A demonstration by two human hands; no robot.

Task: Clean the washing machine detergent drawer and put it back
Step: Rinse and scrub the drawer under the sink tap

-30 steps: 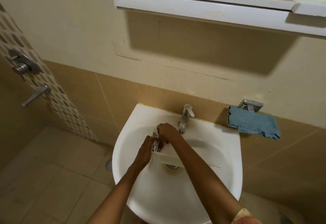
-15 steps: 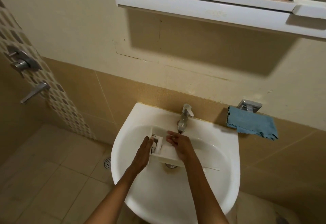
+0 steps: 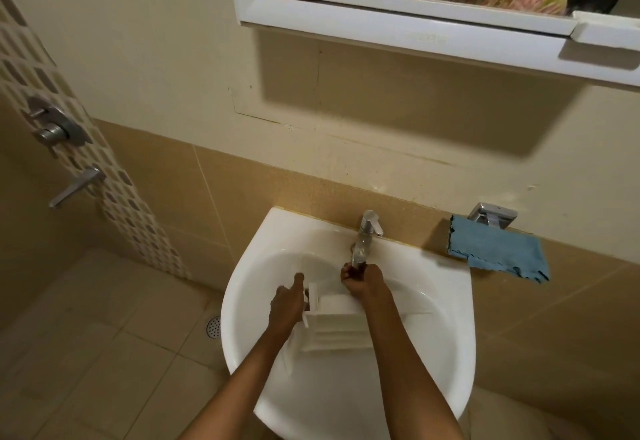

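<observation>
The white detergent drawer point(image 3: 334, 327) lies inside the white sink point(image 3: 446, 342), its ribbed side up. My left hand point(image 3: 286, 304) holds the drawer's left end, thumb raised. My right hand point(image 3: 362, 280) is off the drawer and closed around the spout end of the chrome tap point(image 3: 367, 235), just above the drawer's far edge. I cannot tell whether water is running.
A blue cloth point(image 3: 498, 254) hangs from a chrome holder on the wall right of the sink. A mirror cabinet point(image 3: 415, 27) juts out above. Shower fittings point(image 3: 57, 128) sit on the left wall, with a floor drain point(image 3: 213, 327) below.
My right hand left the drawer and rose to the tap's spout. The drawer turned, showing its ribbed face, with my left hand still on its left end.
</observation>
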